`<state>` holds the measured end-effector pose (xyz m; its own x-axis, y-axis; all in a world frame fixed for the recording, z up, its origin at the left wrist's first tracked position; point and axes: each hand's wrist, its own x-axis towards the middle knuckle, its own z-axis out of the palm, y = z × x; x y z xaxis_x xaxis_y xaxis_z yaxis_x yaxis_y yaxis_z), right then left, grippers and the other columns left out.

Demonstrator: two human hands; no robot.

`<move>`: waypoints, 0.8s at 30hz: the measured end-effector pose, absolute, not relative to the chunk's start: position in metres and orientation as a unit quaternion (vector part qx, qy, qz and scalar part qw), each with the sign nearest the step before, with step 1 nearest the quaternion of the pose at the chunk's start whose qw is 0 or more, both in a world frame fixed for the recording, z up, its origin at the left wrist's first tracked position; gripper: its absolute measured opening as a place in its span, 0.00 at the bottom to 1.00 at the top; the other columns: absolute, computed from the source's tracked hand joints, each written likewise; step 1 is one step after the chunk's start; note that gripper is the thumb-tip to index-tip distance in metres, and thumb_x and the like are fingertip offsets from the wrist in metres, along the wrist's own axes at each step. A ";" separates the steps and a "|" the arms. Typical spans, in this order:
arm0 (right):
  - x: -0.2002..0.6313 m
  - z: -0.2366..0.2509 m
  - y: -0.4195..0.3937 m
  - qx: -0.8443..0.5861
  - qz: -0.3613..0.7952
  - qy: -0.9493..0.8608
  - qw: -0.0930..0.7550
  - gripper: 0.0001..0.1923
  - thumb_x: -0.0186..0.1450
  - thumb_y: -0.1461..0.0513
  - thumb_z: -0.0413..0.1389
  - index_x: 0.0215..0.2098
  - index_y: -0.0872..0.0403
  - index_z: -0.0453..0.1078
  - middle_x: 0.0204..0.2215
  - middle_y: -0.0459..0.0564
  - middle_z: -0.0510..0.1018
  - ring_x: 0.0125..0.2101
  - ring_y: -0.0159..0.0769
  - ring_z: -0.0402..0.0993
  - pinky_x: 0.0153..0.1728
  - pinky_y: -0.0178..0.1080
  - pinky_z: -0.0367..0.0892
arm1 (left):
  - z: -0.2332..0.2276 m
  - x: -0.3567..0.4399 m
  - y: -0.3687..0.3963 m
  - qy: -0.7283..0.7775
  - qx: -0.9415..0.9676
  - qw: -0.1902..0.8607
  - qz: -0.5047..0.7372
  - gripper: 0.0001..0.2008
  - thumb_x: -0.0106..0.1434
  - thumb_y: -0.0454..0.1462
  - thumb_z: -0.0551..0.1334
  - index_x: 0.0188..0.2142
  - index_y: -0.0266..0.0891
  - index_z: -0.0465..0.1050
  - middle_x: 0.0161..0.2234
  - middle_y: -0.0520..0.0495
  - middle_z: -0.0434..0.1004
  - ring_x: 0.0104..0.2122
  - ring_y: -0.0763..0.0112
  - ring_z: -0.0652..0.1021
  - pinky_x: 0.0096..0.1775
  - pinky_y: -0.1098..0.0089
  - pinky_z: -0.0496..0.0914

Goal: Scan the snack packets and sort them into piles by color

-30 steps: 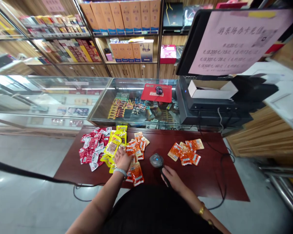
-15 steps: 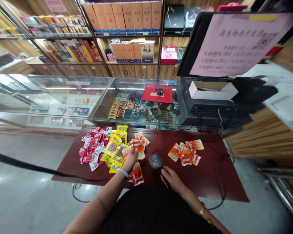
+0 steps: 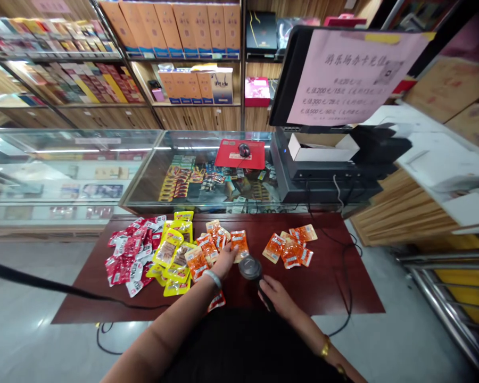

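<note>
My left hand (image 3: 225, 260) holds an orange snack packet (image 3: 239, 243) just above the dark red table (image 3: 327, 287), right beside the head of a black barcode scanner (image 3: 249, 267). My right hand (image 3: 274, 296) grips the scanner's handle near the table's front edge. To the left of my left hand lie more orange packets (image 3: 201, 254), yellow packets (image 3: 171, 252) and a heap of red packets (image 3: 130, 255). A small group of orange packets (image 3: 289, 248) lies to the right of the scanner.
Behind the table stands a glass display counter (image 3: 151, 159) with a red mouse pad and mouse (image 3: 240, 153). A monitor with a pink paper notice (image 3: 343, 74) and a black till unit (image 3: 323, 170) stand at the right. Cables (image 3: 345, 266) cross the table. Shelves of boxes line the back wall.
My left hand picked an orange packet from the pile and carried it right, up to the scanner head. My right hand stayed on the scanner handle. The view shifted to the right.
</note>
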<state>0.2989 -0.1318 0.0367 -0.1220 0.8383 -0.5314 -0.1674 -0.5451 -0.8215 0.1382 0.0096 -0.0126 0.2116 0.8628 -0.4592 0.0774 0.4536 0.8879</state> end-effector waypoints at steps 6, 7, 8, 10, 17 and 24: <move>0.300 0.027 -0.134 -0.566 0.677 -0.299 0.363 0.31 0.54 0.35 0.54 0.35 0.54 0.65 0.14 0.36 0.61 0.14 0.25 0.55 0.14 0.30 0.50 | -0.002 0.169 0.016 0.469 0.471 0.708 0.239 0.28 0.54 0.51 0.65 0.48 0.35 0.70 0.42 0.40 0.77 0.41 0.64 0.76 0.47 0.62 0.68; 0.300 0.027 -0.134 -0.568 0.676 -0.297 0.364 0.31 0.55 0.36 0.55 0.34 0.54 0.65 0.15 0.36 0.62 0.14 0.25 0.56 0.15 0.30 0.50 | -0.002 0.160 0.015 0.508 0.503 0.663 0.221 0.25 0.56 0.49 0.64 0.47 0.35 0.70 0.42 0.39 0.77 0.41 0.63 0.76 0.47 0.62 0.68; 0.301 0.027 -0.133 -0.570 0.673 -0.296 0.366 0.30 0.55 0.36 0.55 0.34 0.54 0.65 0.16 0.37 0.63 0.15 0.25 0.56 0.15 0.30 0.51 | -0.002 0.148 0.013 0.555 0.540 0.602 0.196 0.22 0.57 0.47 0.63 0.45 0.34 0.70 0.41 0.39 0.77 0.41 0.62 0.76 0.48 0.62 0.67; 0.301 0.027 -0.132 -0.572 0.673 -0.297 0.364 0.29 0.56 0.37 0.55 0.35 0.54 0.66 0.17 0.38 0.64 0.16 0.25 0.58 0.16 0.30 0.52 | 0.000 0.119 0.009 0.650 0.602 0.440 0.142 0.18 0.58 0.44 0.62 0.44 0.35 0.70 0.42 0.37 0.76 0.45 0.58 0.75 0.50 0.60 0.65; 0.294 0.026 -0.126 -0.562 0.677 -0.331 0.341 0.29 0.57 0.38 0.55 0.37 0.54 0.68 0.17 0.39 0.65 0.16 0.27 0.58 0.16 0.30 0.52 | 0.020 0.053 0.027 0.777 0.615 0.132 0.029 0.36 0.55 0.46 0.65 0.60 0.39 0.57 0.59 0.32 0.61 0.57 0.46 0.63 0.55 0.55 0.57; 0.290 0.027 -0.124 -0.569 0.666 -0.342 0.341 0.31 0.57 0.38 0.55 0.40 0.55 0.70 0.17 0.39 0.65 0.17 0.28 0.59 0.17 0.31 0.54 | 0.023 0.044 0.046 0.759 0.641 0.112 -0.020 0.24 0.55 0.48 0.63 0.47 0.39 0.66 0.53 0.36 0.67 0.54 0.48 0.66 0.52 0.56 0.59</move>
<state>0.2898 -0.1245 0.0270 -0.1210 0.8423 -0.5253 -0.0651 -0.5347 -0.8425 0.0441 0.0457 0.0231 -0.1541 0.9686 -0.1949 0.9775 0.1782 0.1128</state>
